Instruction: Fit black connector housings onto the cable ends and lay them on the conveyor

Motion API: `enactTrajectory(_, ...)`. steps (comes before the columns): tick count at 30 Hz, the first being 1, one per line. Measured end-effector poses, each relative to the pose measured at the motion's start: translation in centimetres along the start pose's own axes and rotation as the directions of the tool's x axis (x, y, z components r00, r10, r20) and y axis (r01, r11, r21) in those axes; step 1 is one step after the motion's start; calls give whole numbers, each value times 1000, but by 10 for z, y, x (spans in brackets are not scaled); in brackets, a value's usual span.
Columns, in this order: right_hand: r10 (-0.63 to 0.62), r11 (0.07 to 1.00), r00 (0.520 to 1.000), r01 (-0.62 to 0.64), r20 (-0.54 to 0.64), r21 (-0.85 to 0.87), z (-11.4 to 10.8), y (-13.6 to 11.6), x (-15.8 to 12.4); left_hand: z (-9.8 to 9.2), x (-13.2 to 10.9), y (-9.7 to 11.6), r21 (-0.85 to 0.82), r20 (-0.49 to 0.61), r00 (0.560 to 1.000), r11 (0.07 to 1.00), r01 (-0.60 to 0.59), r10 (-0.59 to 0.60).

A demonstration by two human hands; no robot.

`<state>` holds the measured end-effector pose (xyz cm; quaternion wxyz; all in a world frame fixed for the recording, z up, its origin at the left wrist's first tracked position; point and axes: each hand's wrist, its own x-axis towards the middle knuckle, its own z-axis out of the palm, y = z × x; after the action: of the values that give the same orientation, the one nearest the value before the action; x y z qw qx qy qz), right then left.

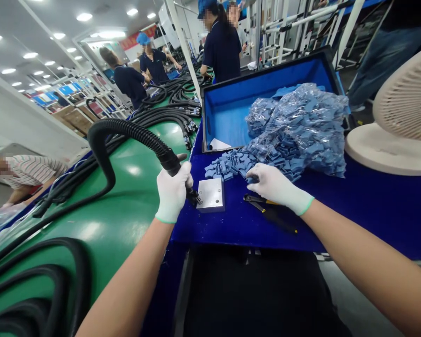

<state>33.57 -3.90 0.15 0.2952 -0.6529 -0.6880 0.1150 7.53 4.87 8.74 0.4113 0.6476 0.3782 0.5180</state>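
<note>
My left hand (173, 189), in a white glove, is closed around the end of a black ribbed hose (136, 131). Below the fist, the dark hose end with a small spring-like tip (198, 199) reaches the edge of a metal block (211, 193) with holes; whether they touch I cannot tell. My gloved right hand (275, 185) is at the near edge of a pile of small blue plastic pieces (231, 162), its fingers curled together. What they pinch, if anything, is hidden. Pliers (256, 202) with black and yellow handles lie just under that hand.
Behind the pile stands a blue bin (228, 119), with a clear bag of blue pieces (307, 121) before it. A fan (379, 147) is at right. Black hoses (65, 262) cover parts of the green table (136, 210) at left. Several people work farther back.
</note>
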Motion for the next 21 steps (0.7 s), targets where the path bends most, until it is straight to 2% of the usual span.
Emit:
enactTrajectory(5,8,966,998,7,-58,258,-1,-9,1,1,-7,-11,73,-48,999,997,20,-16)
enactTrajectory(8,16,899,999,1,-35,439,-4,-31,2,2,-7,-14,90,-38,999,996,27,-23)
enactTrajectory(11,-71,833,997,46,24,551,-5,-60,11,0,-4,-14,87,4,999,995,47,-47)
enactTrajectory(14,-171,787,984,103,56,609,0,-89,25,-3,-2,-12,147,15,999,988,35,-38)
enactTrajectory(16,-189,777,978,96,85,622,7,-103,35,-5,0,-13,177,18,1000,984,22,-25)
enactTrajectory(21,-155,753,955,-52,254,656,34,-113,59,-8,4,-21,153,38,998,988,37,-43)
